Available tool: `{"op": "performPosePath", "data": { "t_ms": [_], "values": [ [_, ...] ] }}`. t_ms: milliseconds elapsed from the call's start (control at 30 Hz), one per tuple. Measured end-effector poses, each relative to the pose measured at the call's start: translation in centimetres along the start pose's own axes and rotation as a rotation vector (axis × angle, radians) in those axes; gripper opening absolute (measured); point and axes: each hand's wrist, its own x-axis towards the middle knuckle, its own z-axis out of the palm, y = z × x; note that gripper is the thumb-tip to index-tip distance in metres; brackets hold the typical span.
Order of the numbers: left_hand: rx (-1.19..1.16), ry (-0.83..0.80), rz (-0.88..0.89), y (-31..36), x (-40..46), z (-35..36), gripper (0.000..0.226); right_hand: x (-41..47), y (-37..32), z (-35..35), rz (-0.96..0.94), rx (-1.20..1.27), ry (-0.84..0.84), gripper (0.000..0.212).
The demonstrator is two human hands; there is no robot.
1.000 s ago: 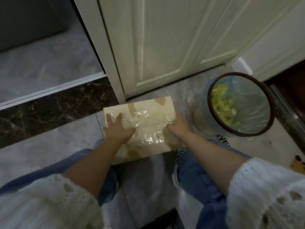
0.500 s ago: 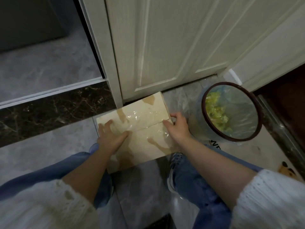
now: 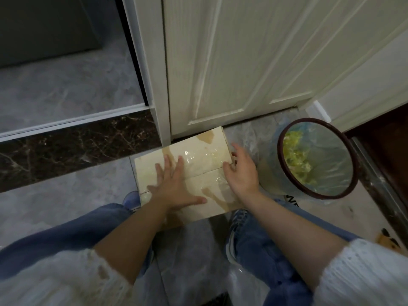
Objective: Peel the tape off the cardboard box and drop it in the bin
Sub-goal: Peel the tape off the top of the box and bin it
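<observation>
Nearest me, my knees in blue jeans sit just short of the cardboard box, which I'll use as my landmark. It lies flat on the grey floor tiles, its far edge against the white door.

My left hand rests palm down on the box's near-left part, fingers straight and spread, pinning it without grasping anything. My right hand is at the box's right edge, fingers loosely bent around the end of the seam. I cannot tell whether they have actually caught anything there.

The clear tape shines across the top of the box along the centre seam and looks still stuck down, so I judge I'm at the very start: hunting for a tape end.

Next I need a fingernail under that end at the right edge, then a steady pull leftward while the left hand holds the box.

Just right of the box stands the lined waste bin, open, with yellow-green scraps inside.
</observation>
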Motion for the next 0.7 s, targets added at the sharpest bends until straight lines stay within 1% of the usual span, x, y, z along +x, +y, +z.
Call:
{"op": "performPosePath", "data": {
  "t_ms": [100, 233, 333, 400, 567, 700],
  "values": [
    [0.021, -0.032, 0.004, -0.7, 0.2, -0.1, 0.155, 0.3, -0.1, -0.2, -0.17, -0.314, -0.05, 0.059],
    [0.039, -0.048, 0.008, -0.6, 0.5, 0.2, 0.157, 0.8, -0.3, 0.4, -0.21, -0.462, -0.108, 0.056],
    [0.042, -0.046, 0.006, -0.5, 0.7, 0.3, 0.158, 1.0, -0.2, 0.8, -0.19, -0.475, -0.112, 0.059],
    [0.05, -0.041, 0.006, -0.4, 0.8, 0.5, 0.156, 1.1, 0.0, 0.7, -0.206, -0.457, -0.082, 0.054],
    [0.055, -0.031, 0.007, -0.4, 0.9, 0.5, 0.155, 1.8, -0.1, 1.0, -0.274, -0.38, 0.023, 0.029],
    [0.059, -0.028, 0.009, -0.5, 0.8, 0.3, 0.155, 3.1, -0.7, 1.0, -0.304, -0.403, 0.058, 0.01]
  ]
}}
